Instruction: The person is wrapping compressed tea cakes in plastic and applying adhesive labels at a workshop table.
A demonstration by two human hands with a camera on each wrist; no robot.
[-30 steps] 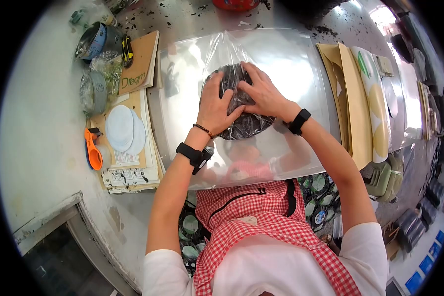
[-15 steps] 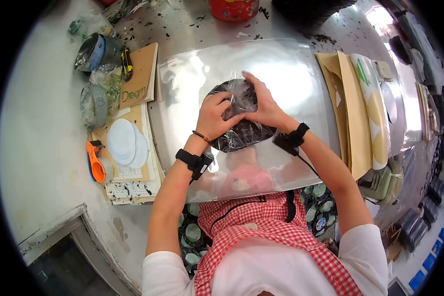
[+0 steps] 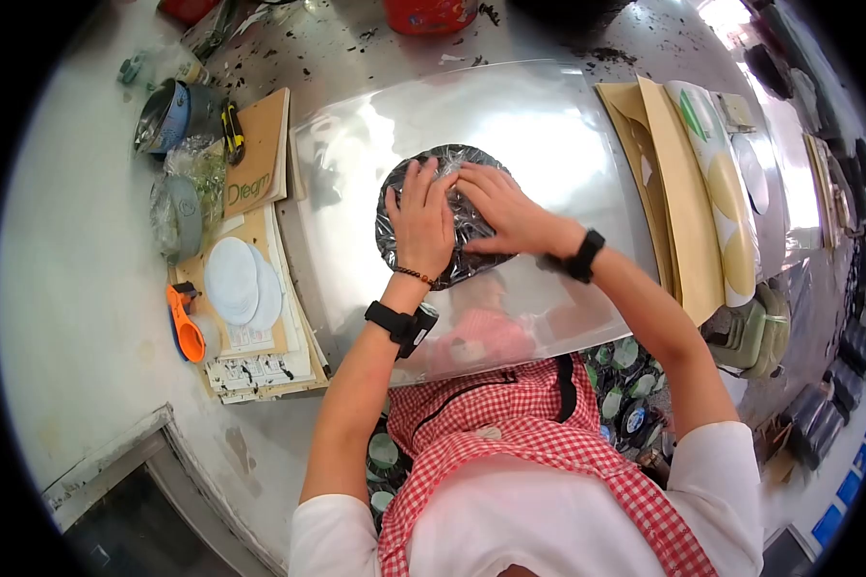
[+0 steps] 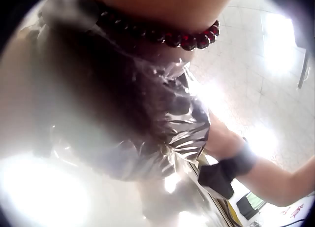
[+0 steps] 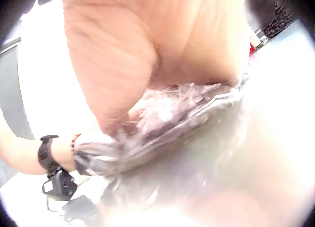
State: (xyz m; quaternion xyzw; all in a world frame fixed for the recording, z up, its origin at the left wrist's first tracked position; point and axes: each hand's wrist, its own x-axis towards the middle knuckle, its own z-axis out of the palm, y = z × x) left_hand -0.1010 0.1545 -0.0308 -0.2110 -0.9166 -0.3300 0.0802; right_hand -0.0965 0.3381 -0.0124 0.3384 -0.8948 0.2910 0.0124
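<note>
A round dark bundle wrapped in clear plastic film lies on a shiny transparent sheet. My left hand rests flat on the bundle's left half with its fingers extended. From the right, my right hand lies across the top, fingers towards the left fingertips and thumb lower down. Crinkled film of the bundle shows below the bead bracelet in the left wrist view. The right wrist view has my right palm over the bundle's wrapped edge.
At the left are a brown notebook, a yellow cutter, white paper discs and orange scissors. Brown envelopes stand along the right. A red container is at the back, near dark scraps.
My hands have gone from gathering the film at the middle to lying flatter on the bundle. The raised film is now down on top. The head view has shifted a little.
</note>
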